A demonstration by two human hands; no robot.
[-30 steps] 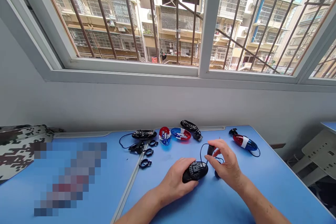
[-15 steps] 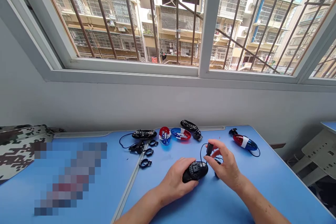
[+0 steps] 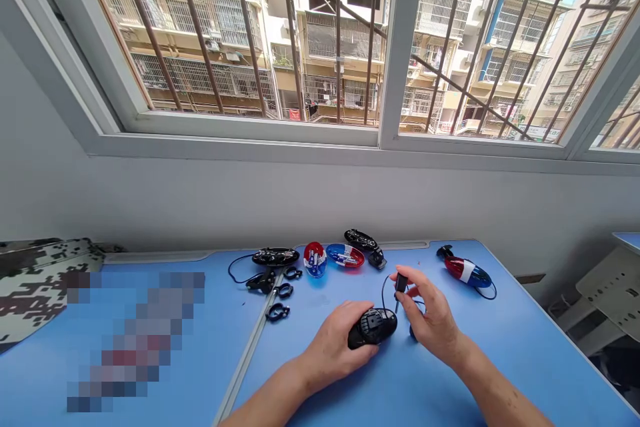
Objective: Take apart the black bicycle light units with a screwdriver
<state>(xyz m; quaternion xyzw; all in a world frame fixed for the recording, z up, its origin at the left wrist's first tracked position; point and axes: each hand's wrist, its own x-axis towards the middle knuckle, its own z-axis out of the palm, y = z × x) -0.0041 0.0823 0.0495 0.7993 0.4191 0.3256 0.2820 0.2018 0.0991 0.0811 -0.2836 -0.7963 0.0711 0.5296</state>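
Note:
My left hand (image 3: 336, 341) grips a black oval housing (image 3: 374, 327) from its left side, thumb below and fingers above, with its ribbed face showing. Thin black cable rises out of the housing's top. Between thumb and fingertips, my right hand (image 3: 429, 310) pinches a small black rectangular piece (image 3: 401, 282) just above and right of the housing. The cable appears to run to this piece. Another dark part, mostly hidden behind my right hand, lies on the table beside the housing.
Along the back of the blue table (image 3: 310, 387) lie red-and-blue clear covers (image 3: 345, 255), black oval housings (image 3: 275, 257) and black ring clamps (image 3: 277, 311). An assembled red, white and blue unit (image 3: 467, 272) lies at right. Camouflage cloth (image 3: 45, 287) and a blurred patch are at left.
The small black piece in my right hand has shifted very slightly, and its fingers have moved a little. My left hand keeps the same hold on the housing.

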